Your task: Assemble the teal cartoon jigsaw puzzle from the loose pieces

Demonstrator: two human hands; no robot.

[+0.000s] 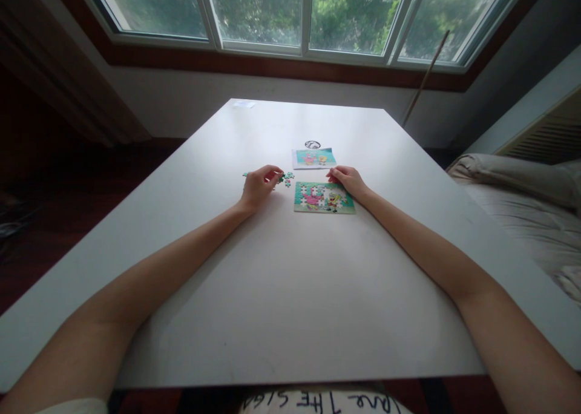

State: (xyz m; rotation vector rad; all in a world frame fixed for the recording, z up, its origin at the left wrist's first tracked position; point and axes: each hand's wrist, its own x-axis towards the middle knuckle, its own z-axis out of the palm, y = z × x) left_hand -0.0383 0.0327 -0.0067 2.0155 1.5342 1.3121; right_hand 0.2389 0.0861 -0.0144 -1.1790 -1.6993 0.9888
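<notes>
A small colourful jigsaw puzzle [323,198] lies partly assembled on the white table [290,281], with gaps in its picture. My right hand [347,178] rests at its upper right corner, fingers curled and pressed on the edge. My left hand [258,184] lies to the left of the puzzle, fingers pinched at a loose green piece. A few more loose pieces [287,178] lie just right of its fingertips. A printed reference picture [314,158] lies behind the puzzle.
A small dark ring-shaped object [312,144] sits beyond the picture. A bed with a pillow [521,178] stands right of the table. Windows [299,8] run along the far wall, and a thin stick [424,78] leans there.
</notes>
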